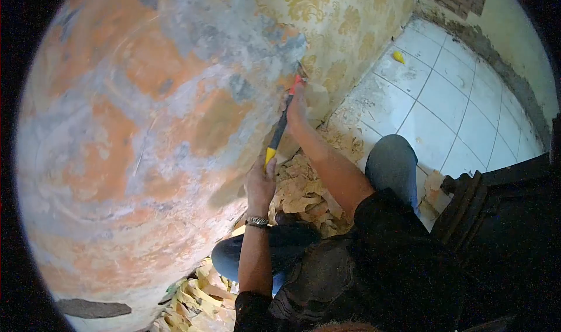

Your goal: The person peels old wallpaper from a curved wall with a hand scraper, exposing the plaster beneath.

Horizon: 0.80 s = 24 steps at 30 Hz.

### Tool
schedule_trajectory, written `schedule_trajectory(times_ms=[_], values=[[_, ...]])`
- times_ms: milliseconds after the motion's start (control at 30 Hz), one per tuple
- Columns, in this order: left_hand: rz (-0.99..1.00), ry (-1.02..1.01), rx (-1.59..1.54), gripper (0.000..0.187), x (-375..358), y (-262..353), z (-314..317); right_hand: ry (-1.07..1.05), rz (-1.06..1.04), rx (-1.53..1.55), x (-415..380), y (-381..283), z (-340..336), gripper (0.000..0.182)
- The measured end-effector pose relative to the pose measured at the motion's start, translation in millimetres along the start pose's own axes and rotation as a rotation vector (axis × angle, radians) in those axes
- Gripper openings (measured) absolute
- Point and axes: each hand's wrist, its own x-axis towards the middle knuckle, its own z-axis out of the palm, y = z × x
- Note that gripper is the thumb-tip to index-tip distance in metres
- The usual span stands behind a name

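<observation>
A long-handled scraper (280,127) with a black grip, a red neck and a yellow end slants up along the wall. Its blade touches the edge where patterned wallpaper (349,25) meets the stripped wall (169,98). My right hand (297,103) is closed around the upper handle, just below the red neck. Lower down, my left hand (260,183) grips the yellow end, with a bracelet on that wrist. Orange and grey patches cover the bare wall left of both hands. Part of the blade is too small to make out.
Torn wallpaper scraps (301,192) lie heaped along the wall's foot, with more scraps (201,297) at lower left. White floor tiles (435,110) stretch to the right, with a small yellow object (398,57) on them. Dark carved furniture (497,209) stands at my right.
</observation>
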Motion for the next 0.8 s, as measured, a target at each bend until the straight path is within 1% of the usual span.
schedule_trajectory(times_ms=[67, 100, 133, 200, 233, 267, 300, 367, 433, 533, 600, 733, 800], values=[[-0.024, -0.073, 0.052, 0.042, -6.2, 14.1, -7.4, 0.111, 0.003, 0.001, -21.4, -18.2, 12.6, 0.051], [-0.074, -0.101, 0.066, 0.042, -11.0, 26.4, -17.4, 0.111, -0.007, -0.003, -33.8, -23.7, 17.2, 0.051], [-0.061, -0.099, 0.058, 0.042, -18.1, 27.0, -21.8, 0.086, 0.083, 0.053, -45.8, -19.8, 19.6, 0.051], [-0.069, -0.067, 0.07, 0.04, -37.8, 14.3, -35.4, 0.055, 0.131, 0.066, -66.5, -0.8, 26.2, 0.05], [-0.064, -0.067, 0.072, 0.04, -47.4, 9.2, -40.7, 0.058, 0.097, 0.02, -68.1, 21.8, 21.3, 0.049], [-0.073, -0.028, 0.063, 0.04, -59.0, 3.9, -46.6, 0.035, 0.111, 0.0, -71.8, 39.9, 18.5, 0.049], [-0.086, 0.01, 0.053, 0.04, -66.9, 0.3, -50.8, 0.014, 0.128, -0.023, -78.0, 48.9, 18.8, 0.048], [-0.101, -0.004, 0.068, 0.04, -73.5, -4.8, -57.6, 0.013, 0.144, 0.013, -83.7, 61.3, 19.8, 0.048], [-0.156, -0.045, 0.058, 0.039, -69.7, 3.6, -65.4, 0.004, 0.155, 0.048, -89.4, 58.4, 25.4, 0.049], [-0.164, -0.056, 0.053, 0.04, -65.8, -4.9, -60.9, 0.003, 0.141, 0.096, -92.2, 54.5, 31.6, 0.049], [-0.163, -0.06, 0.053, 0.04, -64.0, -11.1, -55.7, -0.002, 0.087, 0.012, -93.3, 56.0, 29.5, 0.05], [-0.168, -0.07, 0.029, 0.04, -60.7, -25.8, -46.6, -0.009, 0.111, 0.06, -87.7, 55.1, 27.4, 0.051], [-0.165, -0.09, 0.035, 0.04, -55.2, -28.3, -45.0, 0.02, 0.144, 0.065, -84.2, 52.5, 25.8, 0.052]])
